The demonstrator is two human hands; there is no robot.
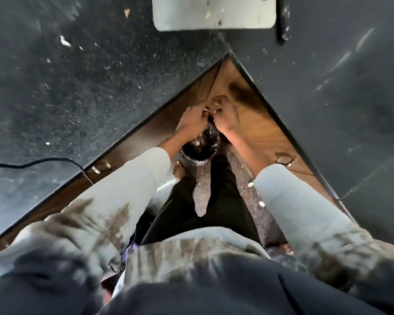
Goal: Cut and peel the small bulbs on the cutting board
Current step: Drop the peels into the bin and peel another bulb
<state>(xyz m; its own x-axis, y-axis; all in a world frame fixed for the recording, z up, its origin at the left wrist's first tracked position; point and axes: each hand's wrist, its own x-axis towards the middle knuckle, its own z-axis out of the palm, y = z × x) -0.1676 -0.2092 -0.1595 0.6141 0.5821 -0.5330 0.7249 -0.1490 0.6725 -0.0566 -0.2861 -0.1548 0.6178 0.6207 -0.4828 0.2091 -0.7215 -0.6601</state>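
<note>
Head view, hands together above bin

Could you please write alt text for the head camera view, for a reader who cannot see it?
Both hands, left hand and right hand, meet above a lined bin on the floor, fingers curled around something small. A white cutting board lies on the dark counter beyond.

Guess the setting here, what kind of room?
Probably a home kitchen, at an inside corner of a dark speckled countertop. A white cutting board lies on it, wooden cabinets sit below, and a lined bin stands on the floor.
</note>
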